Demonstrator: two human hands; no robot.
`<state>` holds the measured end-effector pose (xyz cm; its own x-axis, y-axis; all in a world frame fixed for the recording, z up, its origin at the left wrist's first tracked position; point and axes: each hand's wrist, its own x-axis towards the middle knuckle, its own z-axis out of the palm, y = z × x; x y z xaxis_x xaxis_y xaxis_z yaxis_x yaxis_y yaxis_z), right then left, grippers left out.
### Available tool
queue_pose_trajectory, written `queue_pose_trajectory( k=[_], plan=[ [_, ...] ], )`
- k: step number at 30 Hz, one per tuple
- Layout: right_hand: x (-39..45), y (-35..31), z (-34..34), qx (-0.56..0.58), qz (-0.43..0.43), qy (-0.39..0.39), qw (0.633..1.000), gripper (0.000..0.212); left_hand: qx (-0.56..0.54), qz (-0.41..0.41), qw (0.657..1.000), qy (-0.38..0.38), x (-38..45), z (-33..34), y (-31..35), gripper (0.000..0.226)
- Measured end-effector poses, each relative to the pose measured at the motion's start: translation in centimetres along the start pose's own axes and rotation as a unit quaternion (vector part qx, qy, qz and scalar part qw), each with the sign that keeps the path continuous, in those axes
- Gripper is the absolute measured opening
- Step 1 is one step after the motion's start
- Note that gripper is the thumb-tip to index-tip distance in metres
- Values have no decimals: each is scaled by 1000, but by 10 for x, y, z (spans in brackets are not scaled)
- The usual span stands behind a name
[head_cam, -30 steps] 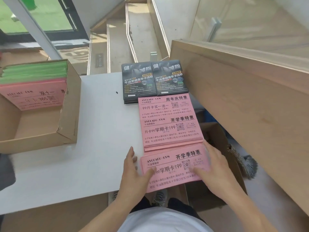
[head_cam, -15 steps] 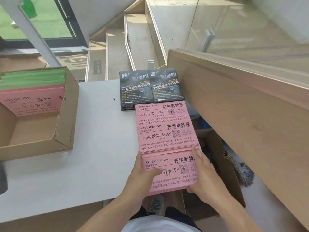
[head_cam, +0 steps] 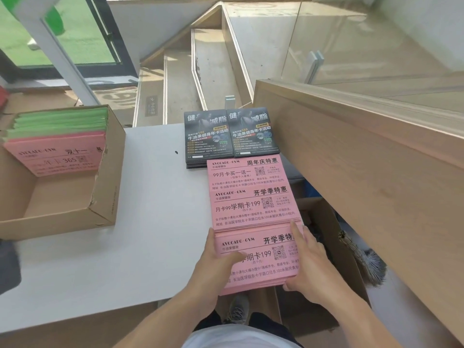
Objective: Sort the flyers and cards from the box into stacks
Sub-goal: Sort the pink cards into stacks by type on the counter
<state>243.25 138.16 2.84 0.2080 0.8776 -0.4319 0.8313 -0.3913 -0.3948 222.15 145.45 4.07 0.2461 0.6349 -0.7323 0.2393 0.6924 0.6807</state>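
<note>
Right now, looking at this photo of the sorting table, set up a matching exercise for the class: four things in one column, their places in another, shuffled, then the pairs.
Things:
1. black flyers
2. green sheets
3. nearest pink stack
4. brush

Places:
A. inside the cardboard box, far end
B. on the floor, right of the table
C. far edge of the table
D. between the left hand and right hand

Pairs: 1-C, 2-A, 3-D, 4-B
</note>
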Motion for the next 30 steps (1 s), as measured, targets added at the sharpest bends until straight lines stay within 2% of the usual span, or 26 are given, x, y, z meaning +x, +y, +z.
queue_pose_trajectory(
  k=[4,5,8,10,11,14,25,27,30],
  plan=[
    [4,-10,-9,17,33,-5,999,139,-4,-6,1000,14,1,-2,11,73],
    [10,-14,-11,45,34,14,998,135,-8,-3,1000,21,3,-3,16,83],
    [39,-22,-16,116,48,77,989,110,-1,18,999,32,12,-5,33,88],
    [55,-22,-18,173,51,95,979,86,14,34,999,32,17,-4,39,74],
    [60,-22,-18,196,50,102,974,74,27,46,998,31,18,-2,40,59],
    [63,-20,-18,211,49,105,971,56,41,58,997,35,18,0,42,54],
    [52,-20,-16,245,52,98,963,61,35,82,995,44,18,-3,28,53],
    [49,-20,-15,237,55,100,965,71,36,88,994,48,15,-3,28,65],
    [36,-20,-17,160,68,67,982,104,43,84,994,49,13,-5,23,89]
  ],
)
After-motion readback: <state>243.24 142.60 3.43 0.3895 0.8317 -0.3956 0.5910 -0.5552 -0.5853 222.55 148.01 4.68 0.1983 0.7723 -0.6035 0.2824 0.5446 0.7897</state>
